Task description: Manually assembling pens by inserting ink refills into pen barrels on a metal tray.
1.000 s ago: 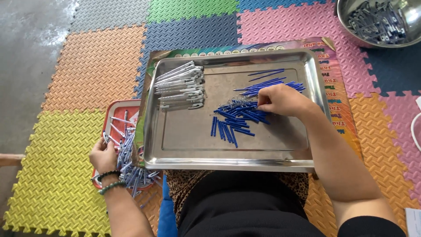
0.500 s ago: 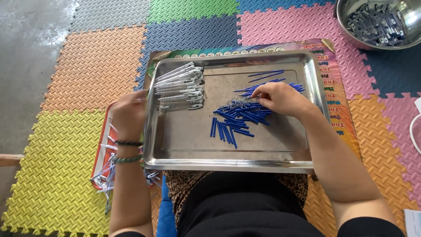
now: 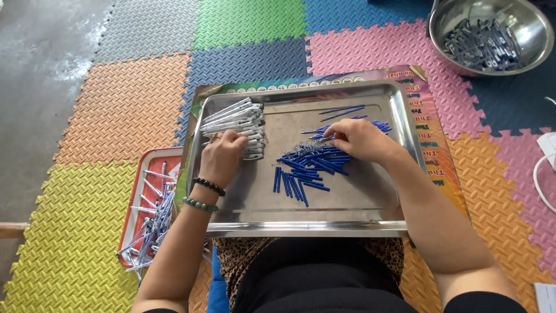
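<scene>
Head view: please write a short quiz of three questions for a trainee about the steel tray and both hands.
1. True or false: the left hand rests on the silver pieces in the steel tray.
2. What colour are the short sticks under the right hand?
3. Where is the metal bowl? A) inside the tray B) on the mat at upper right C) on the person's lap

Key: 1 true; 2 blue; 3 B

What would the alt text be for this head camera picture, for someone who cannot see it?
A seated person works over a steel tray: the left hand touches a stack of silvery pen barrels, and the right hand picks at a pile of blue tubes. Coloured foam mats cover the floor.
</scene>
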